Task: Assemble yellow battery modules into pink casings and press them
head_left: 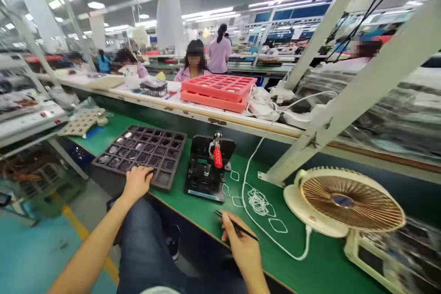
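My left hand (pixel 137 183) is at the front edge of a dark compartment tray (pixel 164 181). Its fingers are bent together over one of the pockets, and whatever they pinch is too small to make out. Dark square-shaped parts fill many pockets, some with a pale shine. Black tweezers (pixel 246 230) rest in my right hand (pixel 243 243), low over the front edge of the green bench. Between the hands stands a black clamp fixture (pixel 206 170) with a red handle (pixel 217 157). White ring-shaped bands (pixel 257 202) lie in a loose heap right of it, with several single ones around.
A beige fan (pixel 344 202) lies tilted on the right, its white cable (pixel 245 183) running over the green bench (pixel 237 264). Red trays (pixel 220 88) are stacked on the raised shelf. A slanted metal post (pixel 303 151) rises on the right. Co-workers sit beyond the shelf.
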`<action>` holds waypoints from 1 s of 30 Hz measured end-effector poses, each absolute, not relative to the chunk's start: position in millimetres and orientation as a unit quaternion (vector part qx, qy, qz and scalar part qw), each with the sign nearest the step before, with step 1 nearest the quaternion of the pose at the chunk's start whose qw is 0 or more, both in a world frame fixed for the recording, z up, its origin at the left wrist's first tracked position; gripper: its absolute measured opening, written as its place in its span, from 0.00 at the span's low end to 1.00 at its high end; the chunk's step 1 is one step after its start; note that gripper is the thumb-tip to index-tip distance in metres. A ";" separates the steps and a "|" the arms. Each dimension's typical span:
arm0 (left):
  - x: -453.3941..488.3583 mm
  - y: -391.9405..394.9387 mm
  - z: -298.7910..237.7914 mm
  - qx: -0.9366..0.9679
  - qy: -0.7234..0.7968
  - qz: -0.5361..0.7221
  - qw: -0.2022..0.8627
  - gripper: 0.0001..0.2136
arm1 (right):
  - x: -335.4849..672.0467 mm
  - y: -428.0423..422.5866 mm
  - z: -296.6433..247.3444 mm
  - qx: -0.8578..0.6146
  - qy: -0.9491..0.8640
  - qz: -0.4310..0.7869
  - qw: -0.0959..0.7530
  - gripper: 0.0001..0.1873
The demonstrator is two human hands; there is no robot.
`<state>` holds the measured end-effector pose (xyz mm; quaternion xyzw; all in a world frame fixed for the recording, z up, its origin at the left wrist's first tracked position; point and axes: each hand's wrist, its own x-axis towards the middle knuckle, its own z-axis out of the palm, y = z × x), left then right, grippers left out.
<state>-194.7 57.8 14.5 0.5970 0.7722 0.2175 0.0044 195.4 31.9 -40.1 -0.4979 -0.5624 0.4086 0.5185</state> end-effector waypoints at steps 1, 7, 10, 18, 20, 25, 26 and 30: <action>-190.7 59.8 15.7 0.607 0.770 0.195 0.010 0.14 | 193.7 28.2 -38.8 -0.499 -0.559 0.399 0.528 0.29; -187.4 56.4 18.0 0.643 0.758 0.101 0.043 0.18 | 191.6 14.5 -43.4 -0.524 -0.566 0.338 0.540 0.18; -169.0 63.9 16.4 0.613 0.778 0.138 0.008 0.23 | 202.2 27.0 -37.2 -0.557 -0.543 0.313 0.545 0.19; -23.3 115.1 -3.5 0.542 0.582 0.518 0.315 0.29 | 167.2 118.3 12.4 -0.539 -0.445 0.308 0.646 0.26; -0.9 131.0 -7.5 0.524 0.569 0.539 0.333 0.30 | 157.7 135.6 12.5 -0.558 -0.433 0.297 0.643 0.28; 24.9 160.2 -3.2 0.560 0.538 0.523 0.351 0.29 | 175.4 164.3 6.7 -0.590 -0.390 0.264 0.656 0.31; 25.6 158.9 -0.6 0.566 0.536 0.517 0.354 0.29 | 181.9 166.0 8.9 -0.591 -0.391 0.263 0.655 0.31; -10.4 121.4 8.9 0.590 0.558 0.503 0.295 0.22 | 195.7 134.8 23.1 -0.575 -0.396 0.268 0.664 0.31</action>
